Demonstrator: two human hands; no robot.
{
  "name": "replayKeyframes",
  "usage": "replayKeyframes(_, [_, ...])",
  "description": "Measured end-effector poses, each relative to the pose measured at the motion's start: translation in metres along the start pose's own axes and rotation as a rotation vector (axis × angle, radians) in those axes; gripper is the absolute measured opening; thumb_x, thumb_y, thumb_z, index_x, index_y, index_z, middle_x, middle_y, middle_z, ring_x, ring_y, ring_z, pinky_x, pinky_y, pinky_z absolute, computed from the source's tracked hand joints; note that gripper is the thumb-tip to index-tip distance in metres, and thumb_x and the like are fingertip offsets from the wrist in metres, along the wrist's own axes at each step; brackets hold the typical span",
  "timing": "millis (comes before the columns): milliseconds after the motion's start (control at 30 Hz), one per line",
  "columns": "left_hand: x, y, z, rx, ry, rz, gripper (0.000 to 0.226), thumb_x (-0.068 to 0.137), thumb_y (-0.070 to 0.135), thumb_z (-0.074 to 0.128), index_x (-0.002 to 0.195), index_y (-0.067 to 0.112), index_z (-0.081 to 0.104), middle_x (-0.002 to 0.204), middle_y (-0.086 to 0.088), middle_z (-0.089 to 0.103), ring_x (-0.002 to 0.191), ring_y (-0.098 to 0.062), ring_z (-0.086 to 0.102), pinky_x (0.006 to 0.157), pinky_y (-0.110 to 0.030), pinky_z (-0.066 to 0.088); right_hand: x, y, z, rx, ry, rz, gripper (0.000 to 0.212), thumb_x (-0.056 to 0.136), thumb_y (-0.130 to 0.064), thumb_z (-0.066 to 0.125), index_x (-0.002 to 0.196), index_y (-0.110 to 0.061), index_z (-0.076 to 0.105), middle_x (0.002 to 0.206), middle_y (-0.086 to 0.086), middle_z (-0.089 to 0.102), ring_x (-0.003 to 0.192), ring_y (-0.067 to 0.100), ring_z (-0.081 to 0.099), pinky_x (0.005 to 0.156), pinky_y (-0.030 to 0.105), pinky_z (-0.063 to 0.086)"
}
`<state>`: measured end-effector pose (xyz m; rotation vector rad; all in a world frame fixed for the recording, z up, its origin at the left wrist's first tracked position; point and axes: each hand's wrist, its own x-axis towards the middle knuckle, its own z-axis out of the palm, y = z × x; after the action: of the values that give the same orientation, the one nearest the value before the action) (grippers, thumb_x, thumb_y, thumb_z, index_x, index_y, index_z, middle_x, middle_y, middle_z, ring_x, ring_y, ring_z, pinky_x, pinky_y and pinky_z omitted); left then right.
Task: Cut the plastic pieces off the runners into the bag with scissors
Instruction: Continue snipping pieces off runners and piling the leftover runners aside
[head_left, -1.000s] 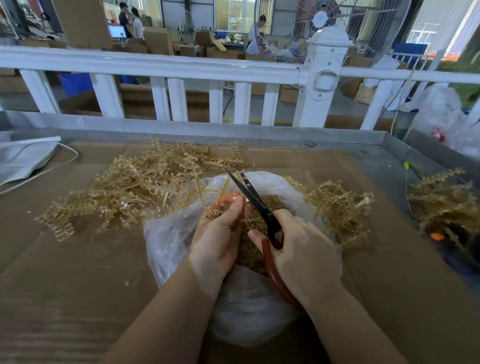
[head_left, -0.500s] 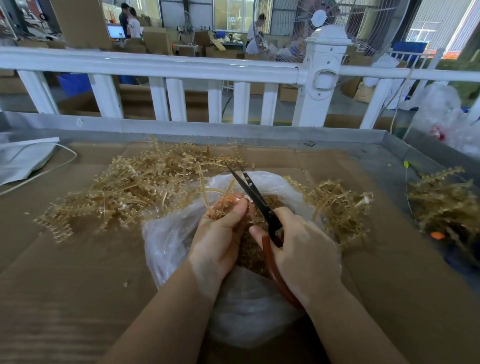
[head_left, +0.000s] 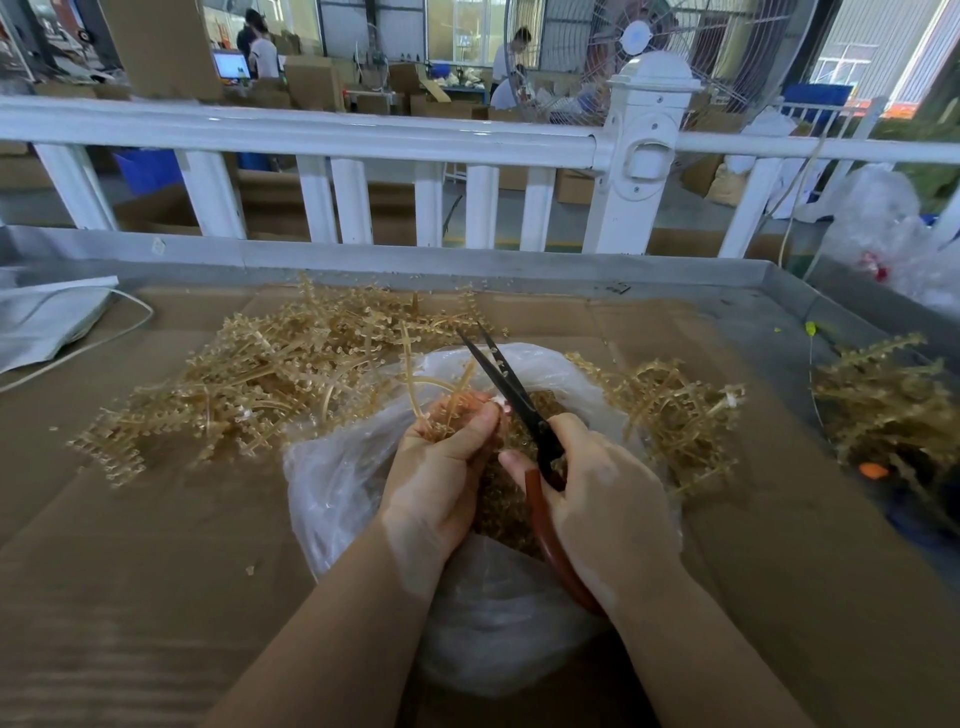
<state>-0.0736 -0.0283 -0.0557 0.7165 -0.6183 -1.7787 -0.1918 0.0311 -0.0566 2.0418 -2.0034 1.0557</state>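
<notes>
Fingers (head_left: 470, 431) of the left hand (head_left: 436, 483) curl tightly around a small bunch of amber plastic runners (head_left: 441, 410), pinching it over the open mouth of a clear plastic bag (head_left: 337, 483), while the right hand (head_left: 602, 499) grips the red-brown handles of dark-bladed scissors (head_left: 511, 395). Their blades stand slightly parted, points aimed up and away just beyond the left fingertips. Directly beneath both hands, cut plastic pieces (head_left: 506, 519) fill the bag. A large tangle of uncut runners (head_left: 260, 379) sprawls beyond and to the left of the fingers on the cardboard-covered table (head_left: 130, 571); a smaller heap (head_left: 670, 410) lies just right of the bag, another pile (head_left: 883, 410) farther right. A white railing (head_left: 363, 137) crosses behind the table.
</notes>
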Motion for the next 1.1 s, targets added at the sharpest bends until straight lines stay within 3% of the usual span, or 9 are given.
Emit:
replayKeyframes(133, [0.0005,-0.0007,0.001,0.001,0.024,0.002,0.036,0.066,0.005,0.066,0.101,-0.004,0.062,0.094,-0.02,0.067,0.083,-0.029,0.067,0.084,-0.042,0.054,0.0023,0.0018,0.0009,0.012,-0.028,0.002,0.033,0.087,-0.058,0.048,0.084,-0.025,0.05,0.066,-0.009,0.053,0.059,0.009,0.05,0.052,0.016,0.031])
replayKeyframes(400, [0.0004,-0.0011,0.0021,0.012,0.029,0.005,0.027,0.065,0.003,0.065,0.092,-0.002,0.063,0.092,-0.021,0.066,0.086,-0.032,0.065,0.092,-0.048,0.05,0.0029,-0.0002,-0.0019,0.013,-0.013,0.002,0.031,0.088,-0.052,0.055,0.077,-0.026,0.042,0.056,-0.013,0.042,0.048,0.004,0.039,0.046,0.009,0.02])
replayKeyframes(633, [0.0,-0.0017,0.0015,0.015,0.022,0.022,0.018,0.065,0.001,0.064,0.083,0.001,0.064,0.082,-0.017,0.067,0.076,-0.028,0.065,0.084,-0.042,0.053,0.0028,-0.0021,-0.006,-0.007,-0.037,0.0,0.029,0.089,-0.051,0.053,0.079,-0.026,0.044,0.059,-0.012,0.048,0.051,0.005,0.04,0.047,0.007,0.021])
replayKeyframes(767, [0.0003,-0.0015,0.002,0.018,0.03,0.029,0.015,0.066,0.0,0.064,0.08,0.002,0.064,0.08,-0.016,0.066,0.074,-0.026,0.064,0.085,-0.042,0.052,0.0037,-0.0007,-0.0054,-0.028,-0.065,-0.003,0.031,0.09,-0.054,0.049,0.082,-0.023,0.05,0.062,-0.011,0.051,0.054,0.006,0.043,0.047,0.007,0.022])
replayKeyframes(900, [0.0,-0.0014,0.0028,0.013,0.046,0.023,0.013,0.072,-0.003,0.063,0.085,0.0,0.064,0.085,-0.018,0.065,0.08,-0.029,0.063,0.092,-0.046,0.048,0.0041,-0.002,-0.0054,-0.018,-0.022,-0.004,0.029,0.089,-0.048,0.057,0.078,-0.025,0.046,0.056,-0.014,0.043,0.047,0.004,0.037,0.046,0.005,0.018])
replayKeyframes(1100, [-0.0022,0.0,0.0035,0.003,0.033,0.032,0.013,0.072,-0.001,0.064,0.084,0.001,0.064,0.078,-0.015,0.068,0.07,-0.023,0.068,0.076,-0.038,0.057,0.0031,-0.0007,-0.0048,0.018,-0.001,-0.009,0.032,0.087,-0.052,0.056,0.076,-0.023,0.048,0.055,-0.013,0.045,0.048,0.005,0.042,0.047,0.008,0.022])
